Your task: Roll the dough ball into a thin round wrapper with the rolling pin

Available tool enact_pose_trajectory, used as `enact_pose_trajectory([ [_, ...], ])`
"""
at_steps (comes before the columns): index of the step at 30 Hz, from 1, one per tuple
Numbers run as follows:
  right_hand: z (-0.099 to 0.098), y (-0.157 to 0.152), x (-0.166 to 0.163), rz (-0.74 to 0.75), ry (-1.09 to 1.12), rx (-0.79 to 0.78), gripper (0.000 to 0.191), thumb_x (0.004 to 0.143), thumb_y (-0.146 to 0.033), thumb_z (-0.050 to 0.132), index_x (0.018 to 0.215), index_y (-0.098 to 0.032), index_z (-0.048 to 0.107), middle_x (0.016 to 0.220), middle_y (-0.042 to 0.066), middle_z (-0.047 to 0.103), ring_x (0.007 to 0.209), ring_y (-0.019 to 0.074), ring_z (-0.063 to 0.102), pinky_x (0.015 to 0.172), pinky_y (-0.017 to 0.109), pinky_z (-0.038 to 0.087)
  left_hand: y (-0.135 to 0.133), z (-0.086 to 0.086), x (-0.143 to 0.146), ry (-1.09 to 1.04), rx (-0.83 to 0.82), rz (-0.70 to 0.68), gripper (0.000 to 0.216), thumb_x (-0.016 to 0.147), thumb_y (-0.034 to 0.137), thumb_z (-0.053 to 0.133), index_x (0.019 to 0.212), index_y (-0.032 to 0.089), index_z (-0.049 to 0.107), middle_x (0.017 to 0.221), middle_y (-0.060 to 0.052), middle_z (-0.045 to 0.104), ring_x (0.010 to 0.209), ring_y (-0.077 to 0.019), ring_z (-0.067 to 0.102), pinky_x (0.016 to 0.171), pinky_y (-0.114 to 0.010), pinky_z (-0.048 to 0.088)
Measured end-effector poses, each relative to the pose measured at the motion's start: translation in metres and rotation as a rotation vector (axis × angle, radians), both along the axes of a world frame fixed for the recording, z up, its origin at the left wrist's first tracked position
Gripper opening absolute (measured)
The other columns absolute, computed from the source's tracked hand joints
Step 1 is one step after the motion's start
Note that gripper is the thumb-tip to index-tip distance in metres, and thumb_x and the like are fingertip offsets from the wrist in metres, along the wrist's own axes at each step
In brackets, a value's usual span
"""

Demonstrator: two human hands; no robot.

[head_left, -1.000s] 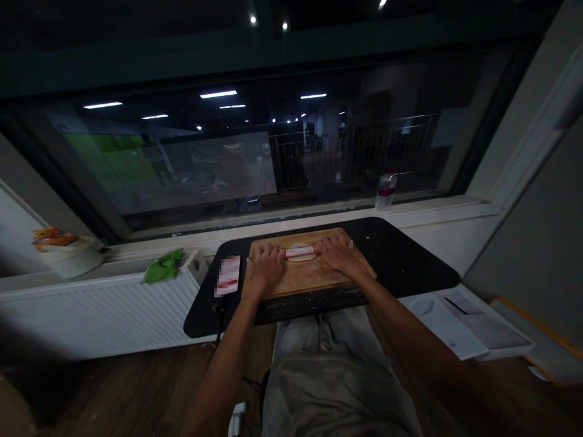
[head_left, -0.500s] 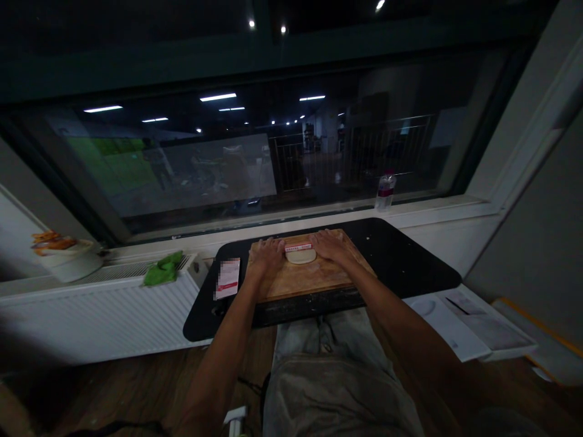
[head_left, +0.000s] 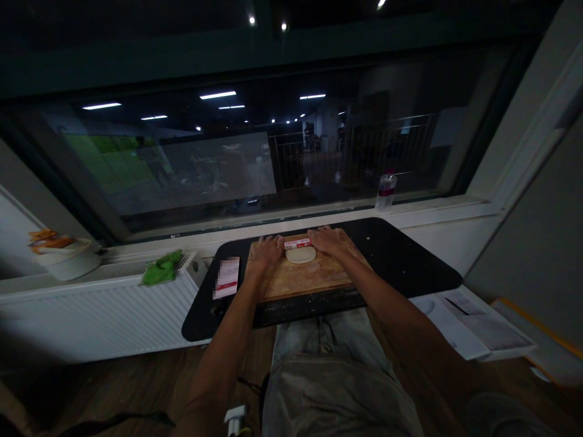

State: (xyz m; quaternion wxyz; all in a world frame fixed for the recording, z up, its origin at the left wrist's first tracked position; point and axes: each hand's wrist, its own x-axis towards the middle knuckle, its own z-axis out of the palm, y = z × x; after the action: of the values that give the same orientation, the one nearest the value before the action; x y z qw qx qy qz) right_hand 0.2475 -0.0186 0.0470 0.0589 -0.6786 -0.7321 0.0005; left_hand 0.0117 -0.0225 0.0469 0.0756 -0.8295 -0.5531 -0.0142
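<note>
A wooden board [head_left: 303, 280] lies on a black table [head_left: 401, 255]. On its far part rests a pale round of dough [head_left: 301, 255]. A rolling pin with a red-and-white label [head_left: 297, 243] lies across the dough's far edge. My left hand [head_left: 266, 250] presses flat on the pin's left end, fingers stretched out. My right hand [head_left: 328, 240] presses flat on its right end in the same way.
A red-and-white packet [head_left: 226, 277] lies on the table left of the board. A green cloth [head_left: 161, 268] sits on the white radiator, a bowl [head_left: 68, 260] further left. A plastic bottle [head_left: 385, 190] stands on the windowsill. Papers [head_left: 464, 321] lie at the right.
Both hands have pushed the rolling pin away from me, from the middle of the dough to its far edge. More of the dough shows now.
</note>
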Motion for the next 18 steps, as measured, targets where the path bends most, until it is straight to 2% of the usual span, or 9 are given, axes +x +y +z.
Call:
enact_pose_trajectory([
  [7,0.001,0.005,-0.004,-0.03,-0.041,0.035,0.059,0.118,-0.042,0.025,0.145,-0.022,0.074,0.146,0.019,0.074,0.14,0.0396,0.061,0.115,0.059,0.044,-0.004,0.005,0.0,-0.025,0.01,0.028,0.051,0.115,0.039,0.037,0.161,0.027,0.054,0.164,-0.018,0.06,0.148,-0.042,0.053,0.109,-0.06,0.054],
  [13,-0.003,0.009,-0.004,-0.072,0.007,0.042,0.063,0.119,-0.045,0.024,0.141,-0.02,0.078,0.147,0.019,0.075,0.139,0.0384,0.065,0.117,0.053,0.044,-0.005,0.005,0.001,-0.053,-0.007,0.076,0.05,0.116,0.041,0.034,0.159,0.029,0.057,0.158,-0.018,0.064,0.147,-0.0416,0.054,0.11,-0.062,0.053],
  [18,-0.004,0.002,-0.004,-0.075,0.01,0.03,0.07,0.118,-0.044,0.02,0.134,-0.014,0.081,0.14,0.023,0.078,0.131,0.036,0.072,0.113,0.046,0.048,-0.015,0.006,0.002,-0.04,0.026,0.019,0.051,0.115,0.031,0.037,0.162,0.024,0.055,0.156,-0.023,0.065,0.149,-0.0434,0.053,0.113,-0.064,0.05],
])
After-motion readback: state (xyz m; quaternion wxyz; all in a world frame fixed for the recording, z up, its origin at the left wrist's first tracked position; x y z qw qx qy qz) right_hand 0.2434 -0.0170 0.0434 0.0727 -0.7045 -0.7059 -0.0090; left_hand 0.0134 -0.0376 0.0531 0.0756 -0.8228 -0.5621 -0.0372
